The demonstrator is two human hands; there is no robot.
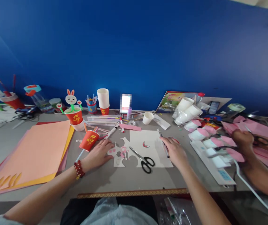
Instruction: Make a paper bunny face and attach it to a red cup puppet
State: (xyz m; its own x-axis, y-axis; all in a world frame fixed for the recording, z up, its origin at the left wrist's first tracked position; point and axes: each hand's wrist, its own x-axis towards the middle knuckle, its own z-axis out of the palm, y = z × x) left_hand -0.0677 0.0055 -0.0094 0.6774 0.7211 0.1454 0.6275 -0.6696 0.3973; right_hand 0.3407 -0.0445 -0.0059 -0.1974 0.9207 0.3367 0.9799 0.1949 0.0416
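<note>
My left hand lies flat on the desk, fingers stretched out. Its fingertips are beside cut white paper scraps and small pink pieces. Between the fingers of my right hand is a dark pen, tip pointing away from me, over the right part of a white sheet. Two small red-and-black outlined leaf shapes show on that sheet. Black-handled scissors lie partly open across its lower part, between my hands. Something red shows behind my right hand, too hidden to name.
Stacked coloured paper lies left, near a rabbit figure in a red cup and a tipped red cup. Straws lie at the back. A power strip borders the right, where another person's hands hold scissors over pink paper.
</note>
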